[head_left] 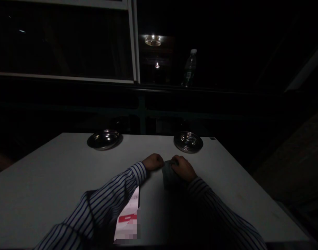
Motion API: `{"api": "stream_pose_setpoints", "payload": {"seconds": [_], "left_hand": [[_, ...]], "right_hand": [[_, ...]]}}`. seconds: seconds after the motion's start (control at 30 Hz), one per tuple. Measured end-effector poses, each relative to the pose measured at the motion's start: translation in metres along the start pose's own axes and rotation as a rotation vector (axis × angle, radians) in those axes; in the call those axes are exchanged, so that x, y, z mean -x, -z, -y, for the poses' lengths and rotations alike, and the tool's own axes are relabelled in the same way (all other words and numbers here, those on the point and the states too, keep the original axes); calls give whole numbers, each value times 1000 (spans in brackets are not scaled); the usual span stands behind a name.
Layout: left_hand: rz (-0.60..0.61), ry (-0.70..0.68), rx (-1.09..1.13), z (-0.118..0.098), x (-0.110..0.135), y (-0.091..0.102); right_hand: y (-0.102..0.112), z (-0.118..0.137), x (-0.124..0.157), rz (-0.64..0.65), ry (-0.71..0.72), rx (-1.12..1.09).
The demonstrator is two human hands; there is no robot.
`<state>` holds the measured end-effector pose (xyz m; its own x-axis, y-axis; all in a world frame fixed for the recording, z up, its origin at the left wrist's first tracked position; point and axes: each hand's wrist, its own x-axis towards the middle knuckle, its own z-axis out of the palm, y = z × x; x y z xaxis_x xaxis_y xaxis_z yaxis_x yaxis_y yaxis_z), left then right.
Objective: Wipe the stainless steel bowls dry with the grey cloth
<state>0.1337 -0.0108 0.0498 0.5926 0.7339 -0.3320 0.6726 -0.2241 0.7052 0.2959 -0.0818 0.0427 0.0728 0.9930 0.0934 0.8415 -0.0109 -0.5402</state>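
A small dark grey-green piece, cloth or a soft pouch (169,178), is between my hands over the middle of the white table (70,173). My right hand (185,168) is closed on its upper edge, fingers bent over the top. My left hand (153,162) is closed in a pinch at its upper left corner. The fingertips of that hand are too dark to show clearly how much they grip. The lower right of the piece fades into shadow.
Two shiny metal dishes (104,140) lie along the table's far edge, one left and one right. A lit phone (127,215) lies beside my left forearm. Beyond the table, a plastic bottle (190,69) stands on a ledge by the dark window. A blurred arm (1,160) shows at far left.
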Motion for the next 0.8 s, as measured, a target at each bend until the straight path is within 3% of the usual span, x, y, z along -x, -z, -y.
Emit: {"api": "stream_pose_setpoints", "payload": {"seconds": [0.1, 0.27, 0.33, 0.43, 0.6, 0.8], "left_hand": [[-77, -10, 53, 11, 15, 13], [-328, 12, 132, 40, 59, 34], [-416, 58, 132, 53, 81, 35], [-491, 128, 116, 70, 115, 30], [-458, 168, 96, 81, 160, 11], [-280, 114, 151, 83, 175, -2]], "right_hand": [[-2, -2, -3, 25, 13, 65], [7, 2, 2, -26, 95, 126], [9, 10, 8, -37, 141, 131], [0, 28, 20, 59, 239, 112], [-39, 57, 43, 259, 329, 116], [-71, 76, 48, 306, 277, 163]]}}
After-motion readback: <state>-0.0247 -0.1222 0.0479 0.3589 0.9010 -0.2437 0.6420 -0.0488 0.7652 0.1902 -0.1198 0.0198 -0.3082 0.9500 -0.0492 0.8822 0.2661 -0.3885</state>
